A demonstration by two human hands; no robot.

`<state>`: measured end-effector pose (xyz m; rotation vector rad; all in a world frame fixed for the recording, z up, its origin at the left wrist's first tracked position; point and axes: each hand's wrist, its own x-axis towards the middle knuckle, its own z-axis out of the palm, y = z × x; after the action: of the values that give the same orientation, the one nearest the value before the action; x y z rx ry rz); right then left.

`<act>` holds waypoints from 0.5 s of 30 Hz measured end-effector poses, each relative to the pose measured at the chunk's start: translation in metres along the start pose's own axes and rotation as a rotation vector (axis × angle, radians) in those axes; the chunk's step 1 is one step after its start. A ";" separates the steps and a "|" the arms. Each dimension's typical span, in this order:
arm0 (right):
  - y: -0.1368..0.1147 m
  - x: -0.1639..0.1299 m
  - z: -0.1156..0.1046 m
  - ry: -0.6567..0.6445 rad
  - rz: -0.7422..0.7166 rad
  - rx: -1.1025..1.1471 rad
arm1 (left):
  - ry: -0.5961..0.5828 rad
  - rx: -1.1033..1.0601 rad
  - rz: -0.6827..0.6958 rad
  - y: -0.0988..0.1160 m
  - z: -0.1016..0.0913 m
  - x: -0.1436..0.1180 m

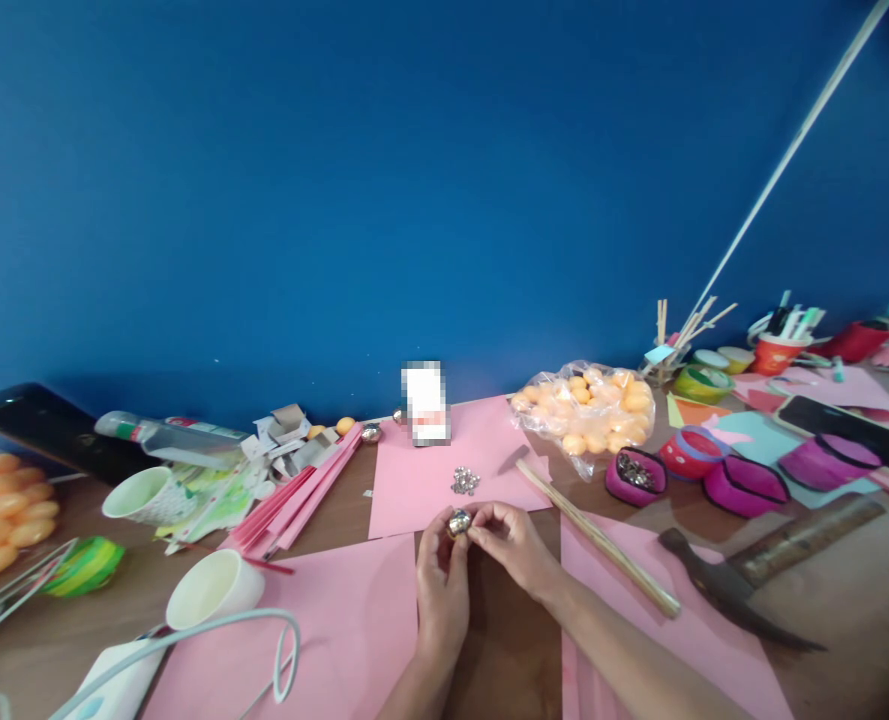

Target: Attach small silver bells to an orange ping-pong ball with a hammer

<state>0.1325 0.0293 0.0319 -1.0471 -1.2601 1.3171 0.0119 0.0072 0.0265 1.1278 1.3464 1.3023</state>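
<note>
My left hand (pixel 444 590) is closed around a small shiny silver-and-gold ball (pixel 458 523), held between thumb and fingers above the table. At the ball's right side, my right hand (pixel 515 545) pinches its thumb and fingertips together; whatever is between them is too small to make out. Just beyond lies a pile of small silver studs (pixel 465 481) on a pink paper sheet (pixel 406 475). Another shiny ball (pixel 370 433) sits farther back on the left.
A clear bag of orange balls (pixel 586 405) lies behind on the right. To the right are a wooden-handled hammer (pixel 601 540), a claw hammer (pixel 744 580) and a purple container (pixel 635 478) of metal bits. On the left stands a white cup (pixel 215 590) beside a looped cable (pixel 290 650).
</note>
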 end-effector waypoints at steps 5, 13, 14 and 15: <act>0.000 0.002 -0.001 -0.004 -0.003 -0.008 | -0.005 -0.022 -0.026 0.001 0.001 0.000; -0.002 0.005 -0.003 0.004 -0.028 -0.004 | -0.042 -0.236 -0.088 0.001 0.000 0.003; -0.002 0.004 -0.003 0.000 -0.038 -0.018 | -0.045 -0.270 -0.101 0.001 0.000 0.003; -0.002 0.004 -0.003 -0.004 -0.051 -0.031 | -0.044 -0.304 -0.114 0.000 0.000 0.003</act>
<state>0.1349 0.0337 0.0338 -1.0282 -1.3058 1.2643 0.0118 0.0105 0.0265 0.8537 1.1184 1.3372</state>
